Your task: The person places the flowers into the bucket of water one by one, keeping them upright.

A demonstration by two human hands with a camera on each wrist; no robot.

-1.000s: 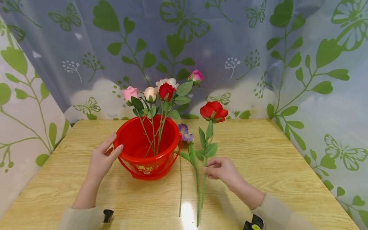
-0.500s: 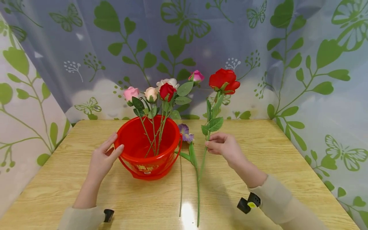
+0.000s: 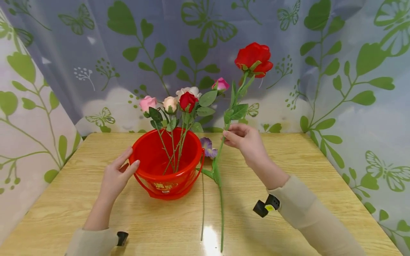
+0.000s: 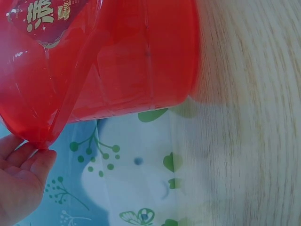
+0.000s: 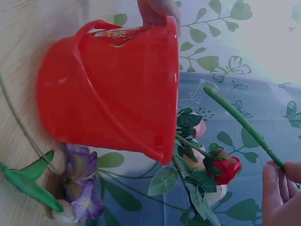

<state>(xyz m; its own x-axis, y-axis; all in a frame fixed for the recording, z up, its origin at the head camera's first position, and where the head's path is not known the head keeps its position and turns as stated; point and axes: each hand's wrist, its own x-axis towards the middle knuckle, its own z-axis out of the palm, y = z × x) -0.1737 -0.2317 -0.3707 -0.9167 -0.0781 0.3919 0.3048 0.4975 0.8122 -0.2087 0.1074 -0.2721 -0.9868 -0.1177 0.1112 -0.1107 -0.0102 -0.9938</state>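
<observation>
My left hand [image 3: 116, 174] holds the left rim of a red plastic bucket [image 3: 182, 181], with thumb and fingertips at its edge in the left wrist view. Artificial flowers stand in the bucket: a pink rose [image 3: 148, 103], a peach rose [image 3: 170, 104], a red rose [image 3: 188, 102], a white bloom [image 3: 192, 91] and a magenta rose [image 3: 221, 84]. To the right of the bucket, my right hand [image 3: 246, 144] pinches the green stem of a large red artificial flower [image 3: 254, 58], raised upright above the table. Its lower stem end [image 5: 244, 125] hangs free beside the bucket's mouth in the right wrist view.
On the wooden table [image 3: 282, 156], right of the bucket, lie a purple flower [image 3: 209, 147] and a long green stem [image 3: 221, 213]. A whitish bud [image 5: 67, 213] shows beside the purple petals in the right wrist view. A leaf-patterned curtain [image 3: 153, 39] surrounds the table.
My right hand has lifted the large red flower up and away from the table, its bloom rising above the others. My left hand has stayed on the bucket's rim.
</observation>
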